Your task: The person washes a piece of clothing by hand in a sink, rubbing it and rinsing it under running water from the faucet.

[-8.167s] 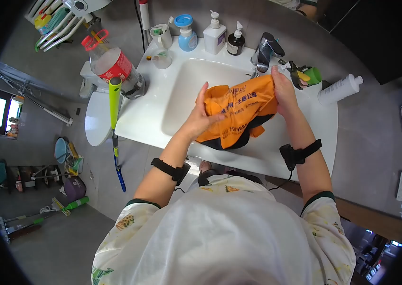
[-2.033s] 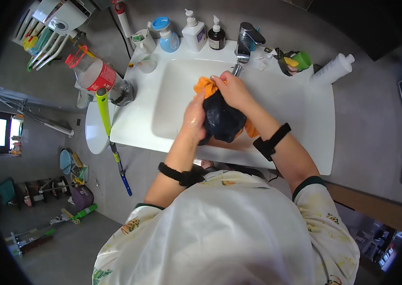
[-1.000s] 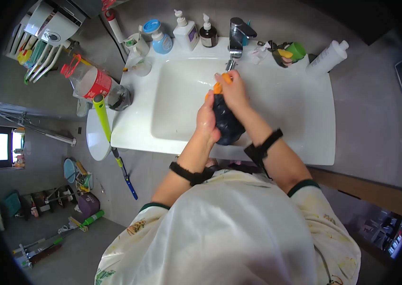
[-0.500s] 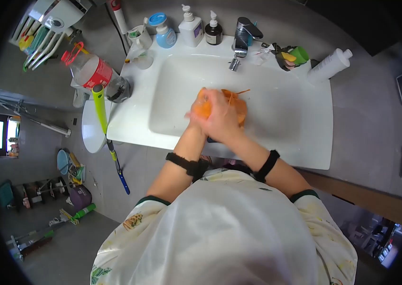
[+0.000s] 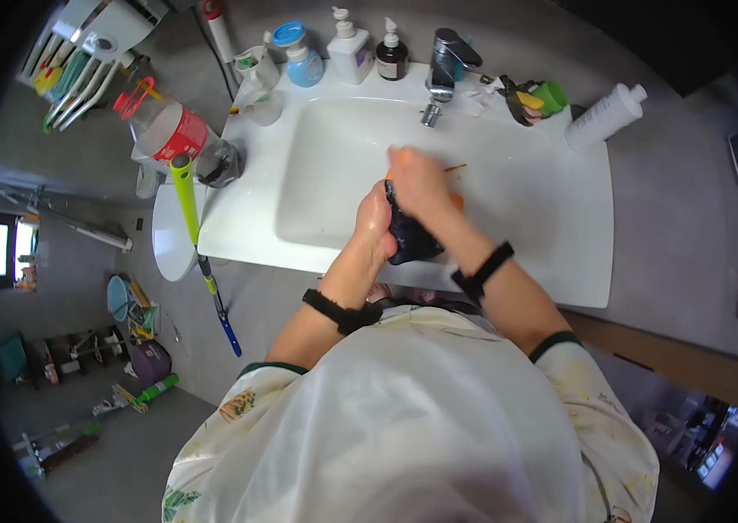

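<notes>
A soft item of orange and dark cloth is in my hands over the front of the white sink (image 5: 317, 209). Its dark part (image 5: 413, 240) hangs bunched at the sink's front edge, while a bit of its orange part (image 5: 456, 201) shows behind my right wrist. My left hand (image 5: 374, 218) looks wet and is closed against the left side of the cloth. Closed over the upper end is my right hand (image 5: 419, 183), slightly blurred, with some orange at its fingers. A thin orange strip (image 5: 455, 166) sticks out to the right. The hands cover much of the cloth.
Behind the basin stands a chrome faucet (image 5: 444, 70). A white pump bottle (image 5: 351, 50), a dark pump bottle (image 5: 392, 57) and a blue bottle (image 5: 303, 66) line the back rim. A white bottle (image 5: 600, 119) leans at right; a large plastic bottle (image 5: 176, 131) is at left.
My right hand has moved up and right, and my hands have come apart from their clasp. The dark part of the cloth now shows between them; less orange is visible.
</notes>
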A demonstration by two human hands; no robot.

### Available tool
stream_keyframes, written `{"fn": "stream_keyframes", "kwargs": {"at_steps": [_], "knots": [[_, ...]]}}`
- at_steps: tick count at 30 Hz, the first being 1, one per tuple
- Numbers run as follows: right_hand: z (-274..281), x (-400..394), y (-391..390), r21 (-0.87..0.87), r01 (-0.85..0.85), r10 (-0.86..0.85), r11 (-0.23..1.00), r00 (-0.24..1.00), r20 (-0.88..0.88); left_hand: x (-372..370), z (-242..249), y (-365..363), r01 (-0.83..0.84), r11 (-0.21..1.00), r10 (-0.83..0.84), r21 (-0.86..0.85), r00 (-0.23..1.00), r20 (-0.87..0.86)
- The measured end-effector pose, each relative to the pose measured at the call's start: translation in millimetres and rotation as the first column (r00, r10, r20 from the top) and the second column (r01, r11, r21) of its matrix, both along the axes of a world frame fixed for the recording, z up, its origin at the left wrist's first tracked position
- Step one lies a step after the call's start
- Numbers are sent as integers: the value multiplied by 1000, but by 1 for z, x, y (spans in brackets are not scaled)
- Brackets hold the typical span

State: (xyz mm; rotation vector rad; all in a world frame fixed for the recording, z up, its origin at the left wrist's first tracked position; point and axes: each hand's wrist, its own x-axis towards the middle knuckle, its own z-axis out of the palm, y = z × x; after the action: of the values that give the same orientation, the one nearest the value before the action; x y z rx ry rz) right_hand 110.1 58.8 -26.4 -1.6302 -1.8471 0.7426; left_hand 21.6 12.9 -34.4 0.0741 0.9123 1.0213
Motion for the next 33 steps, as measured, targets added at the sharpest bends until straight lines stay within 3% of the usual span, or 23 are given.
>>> {"fn": "stream_keyframes", "kwargs": {"at_steps": [1,2,5,6,8,10,11,12,15,16,17,18,19,20,22,24,26,27,29,30,31,32,33], "knots": [[2,8,12,-177,135,-137,975,991,1,1,-5,-2,-1,1000,2,21,1000,-19],[-1,9,9,-173,151,-153,973,988,1,0,-8,-1,-6,999,8,48,999,-35],[42,-9,-34,81,42,-36,996,997,-68,-4,24,1,-70,996,74,51,995,-69],[20,-17,-46,316,-117,162,941,979,-120,-24,-40,7,-54,930,-28,363,976,217],[33,-21,-64,230,-272,258,934,962,89,-20,-28,-6,-193,951,158,240,975,157],[24,-3,-27,239,-246,184,940,950,252,-19,6,-5,-80,985,72,152,996,53],[6,10,1,185,-98,54,978,972,227,-18,19,-6,22,999,-21,47,999,-39],[-1,24,15,154,-16,2,988,996,88,-19,25,-9,25,999,-23,47,999,-41],[30,37,13,55,-56,59,997,996,-60,-44,40,-4,229,880,-139,416,962,-235],[30,42,13,30,-107,111,994,957,-270,-51,42,-1,217,884,-128,415,964,-232],[29,44,12,11,-160,146,987,871,-470,-58,45,1,315,826,-118,468,907,-403],[30,42,12,7,-164,148,986,870,-471,-65,48,3,425,759,-93,494,821,-563],[32,43,10,48,-164,163,985,819,-550,-78,51,4,620,664,-246,418,709,-662],[32,45,8,90,-155,177,984,762,-623,-80,54,3,625,662,-254,413,707,-661],[31,46,-3,100,-188,211,977,797,-566,-81,61,3,702,609,-87,369,522,-848],[26,51,-20,108,-220,244,969,828,-505,-85,50,3,592,658,-15,465,628,-778],[18,61,-34,108,-360,366,927,930,-37,-85,50,-2,-25,835,204,550,942,-267],[17,64,-38,96,-407,395,908,910,125,-86,49,-3,-74,821,231,566,950,-211],[18,65,-38,-215,-469,513,857,816,265,-83,42,-5,-103,829,254,549,945,-207],[1,69,-35,-211,-477,520,853,812,265,-82,36,-6,-132,836,278,532,939,-205],[-29,75,-31,-140,-443,425,885,894,-142,-83,26,-3,-218,849,363,481,903,-231],[-46,77,-28,-97,-383,278,919,801,-531,-86,17,-1,-223,847,370,482,899,-235],[-40,74,-28,-96,-390,283,916,797,-534,-90,8,2,-290,850,413,439,885,-215]]}}
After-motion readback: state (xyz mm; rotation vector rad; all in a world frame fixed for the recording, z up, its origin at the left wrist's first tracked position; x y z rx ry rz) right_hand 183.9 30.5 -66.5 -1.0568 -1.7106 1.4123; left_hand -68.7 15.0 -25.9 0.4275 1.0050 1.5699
